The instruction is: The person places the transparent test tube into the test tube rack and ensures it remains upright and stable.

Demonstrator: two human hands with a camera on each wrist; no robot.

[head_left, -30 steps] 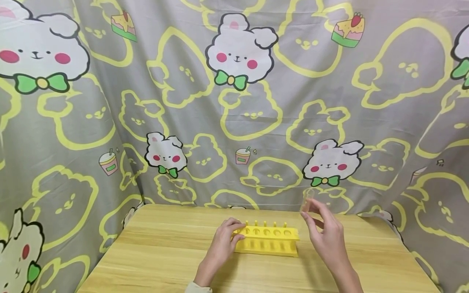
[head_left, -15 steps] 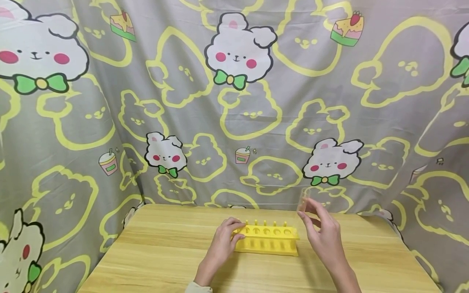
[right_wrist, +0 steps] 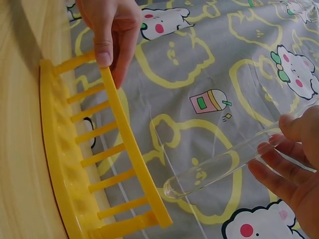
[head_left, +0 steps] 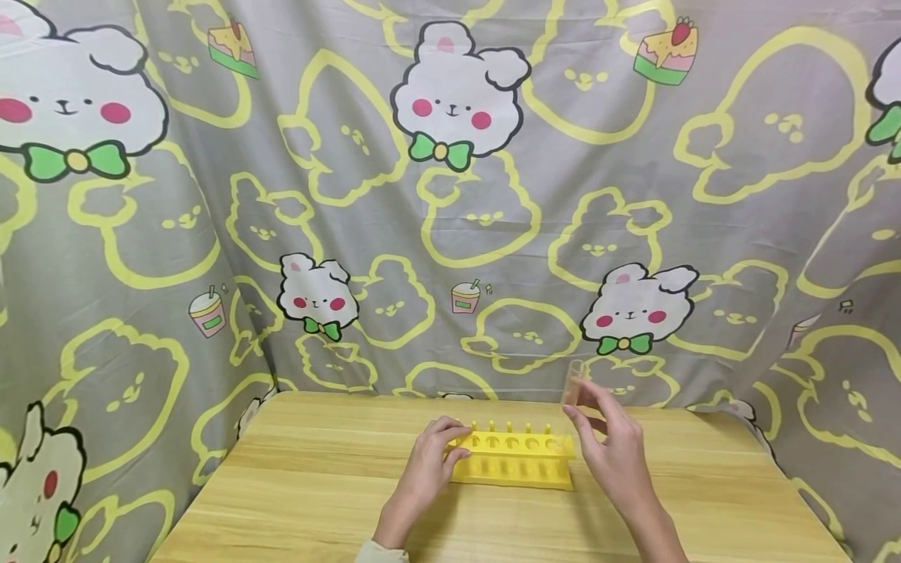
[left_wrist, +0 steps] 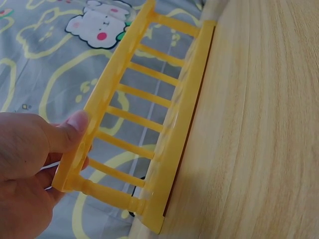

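Head view: left hand (head_left: pixel 428 457) pinches the left end of a yellow rack (head_left: pixel 512 474), which stands upright on the wooden table (head_left: pixel 317 485). Right hand (head_left: pixel 611 438) pinches a clear tube (head_left: pixel 573 381) between thumb and fingertips, raised by the rack's right end, slightly tilted. Lower tube is faint against the yellow from where I stand. Rack looks like light, stiff plastic; would probably slide if nudged, so an end grip seems sensible.

Left wrist view: thumb on the top plate (left_wrist: pixel 102 94), fingers curled beneath. Good spot, judging by its broad edge; little flex expected. Thin rods (left_wrist: pixel 144 95) between the plates look weaker; wouldn't lift by those.

Right wrist view: tube sits in the right hand's thumb-and-finger pinch, rounded end (right_wrist: pixel 172 189) near the top plate's far end, outside any hole; touching or not, can't tell. Glass or clear plastic, can't say; treat as fragile. Likely light, rigid, slippery on that smooth wall. Best held on the upper part, light pinch, no squeezing; a knock on the plate edge could chip it.
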